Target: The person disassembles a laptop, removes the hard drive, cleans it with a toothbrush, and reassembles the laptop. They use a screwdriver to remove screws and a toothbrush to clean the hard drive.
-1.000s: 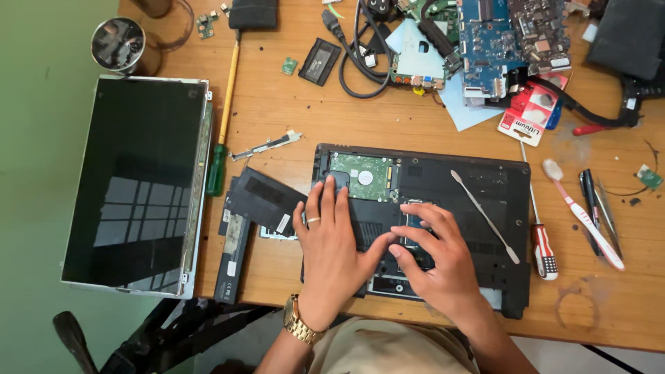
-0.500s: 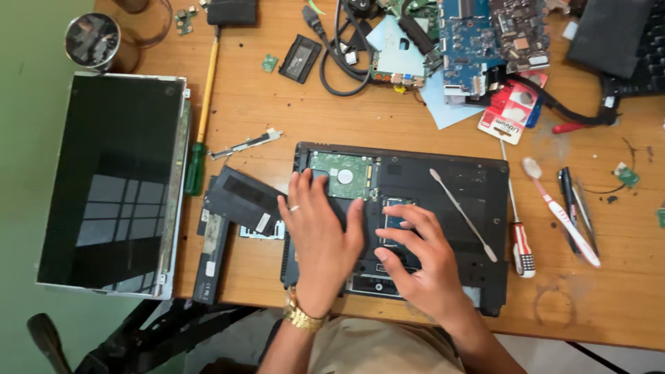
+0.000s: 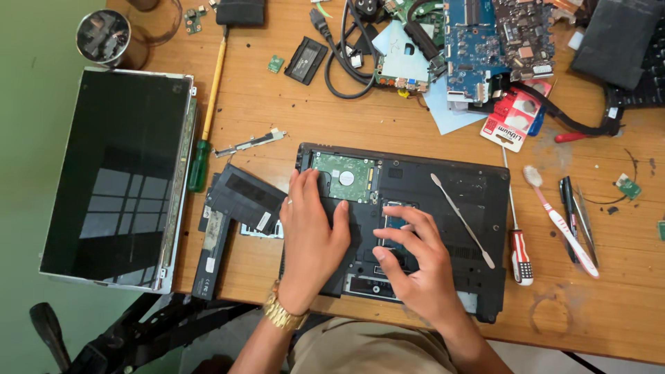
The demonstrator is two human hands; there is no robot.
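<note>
Opened black laptop base (image 3: 443, 187) lies underside up on the wooden table (image 3: 388, 128), at 6 o'clock of the view, close to the near edge. Left hand (image 3: 312, 232) rests flat on the base's left part, fingers spread and released, grasping nothing; fingertips reach the lower left corner of the exposed green hard drive (image 3: 344, 177), which sits in its bay at the base's 11 o'clock corner. Right hand (image 3: 415, 260) is just beside the left, at 3 o'clock of it, fingers (image 3: 398, 228) curled down onto a small open compartment (image 3: 396, 221) near the base's middle; cannot tell whether they pinch anything there. Metal spudger (image 3: 462, 220) lies diagonally on the base, at 2 o'clock of the right hand. Off the base at 3 o'clock: red-handled screwdriver (image 3: 518, 248), then toothbrush (image 3: 560, 220). At 9 o'clock of the left hand, a removed black cover panel (image 3: 244, 197), and beyond it a detached display panel (image 3: 114, 173). Blue circuit boards (image 3: 485, 41) and black cables (image 3: 346, 52) at 12 o'clock.
</note>
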